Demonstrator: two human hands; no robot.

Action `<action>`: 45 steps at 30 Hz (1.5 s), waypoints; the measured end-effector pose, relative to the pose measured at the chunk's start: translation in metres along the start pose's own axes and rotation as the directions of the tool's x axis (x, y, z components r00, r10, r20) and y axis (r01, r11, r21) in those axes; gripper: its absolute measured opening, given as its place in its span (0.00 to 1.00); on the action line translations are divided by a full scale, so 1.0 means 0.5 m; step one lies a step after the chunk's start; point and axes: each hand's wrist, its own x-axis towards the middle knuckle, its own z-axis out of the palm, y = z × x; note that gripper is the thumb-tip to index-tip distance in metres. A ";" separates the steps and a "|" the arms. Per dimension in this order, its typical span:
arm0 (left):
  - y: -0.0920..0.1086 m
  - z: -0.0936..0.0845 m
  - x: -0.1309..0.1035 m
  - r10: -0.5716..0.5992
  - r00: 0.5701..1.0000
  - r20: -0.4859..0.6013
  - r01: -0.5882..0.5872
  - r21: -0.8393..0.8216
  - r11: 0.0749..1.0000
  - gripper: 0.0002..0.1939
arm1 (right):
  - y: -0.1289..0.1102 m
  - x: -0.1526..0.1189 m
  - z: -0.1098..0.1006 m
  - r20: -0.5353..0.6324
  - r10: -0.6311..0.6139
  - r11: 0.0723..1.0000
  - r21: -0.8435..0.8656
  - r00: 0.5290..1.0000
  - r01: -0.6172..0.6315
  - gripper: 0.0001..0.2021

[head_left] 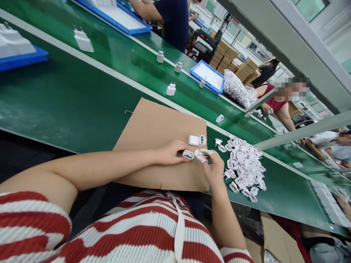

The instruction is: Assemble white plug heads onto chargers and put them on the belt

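My left hand point(173, 153) is closed around a white charger housing point(188, 155) whose open end faces right and shows a green circuit board. Close beside that opening, my right hand point(212, 162) pinches a small white plug cap point(201, 156); some fingertips wear white covers. Both hands are over a brown cardboard sheet point(161, 124). Two more white housings point(194, 140) lie just beyond my hands, one with its open end showing. To the right of the cardboard sits a heap of white plug caps point(242, 166) with pins.
Several finished-looking chargers point(171, 88) stand along the green conveyor belt point(123, 69). Blue trays point(207, 76) rest beyond it, one beside a plastic bag of white parts point(238, 87). A slanting metal frame post point(301, 131) crosses at right. Co-workers sit across the line.
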 end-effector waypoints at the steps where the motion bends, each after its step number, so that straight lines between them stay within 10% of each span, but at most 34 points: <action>1: 0.001 -0.001 0.001 0.006 1.000 -0.003 -0.006 -0.017 1.000 0.14 | -0.017 0.005 -0.002 0.022 -0.047 0.999 0.001 0.999 0.047 0.12; 8: 0.000 -0.001 0.005 0.042 0.999 -0.032 -0.044 -0.072 0.996 0.11 | -0.059 0.035 0.027 0.171 -0.266 0.940 -0.171 0.949 0.294 0.15; 21: 0.003 0.006 -0.005 0.011 0.998 -0.068 -0.008 0.040 0.999 0.09 | -0.060 0.020 0.063 0.063 -0.211 0.891 -0.398 0.976 0.218 0.11; 31: 0.031 -0.007 -0.001 -0.105 0.995 -0.003 0.105 0.072 0.992 0.15 | 0.004 0.017 0.059 0.018 0.057 0.963 0.261 0.998 -0.060 0.23; 36: 0.004 -0.086 0.102 -0.164 0.974 -0.158 0.188 0.151 0.970 0.19 | 0.131 0.079 0.018 -0.208 0.249 0.962 -0.055 0.946 -0.266 0.21; 45: -0.219 -0.209 0.393 -0.435 0.773 -0.461 0.613 0.368 0.700 0.20 | 0.191 0.076 0.032 -0.156 0.263 0.860 -0.410 0.952 -0.305 0.20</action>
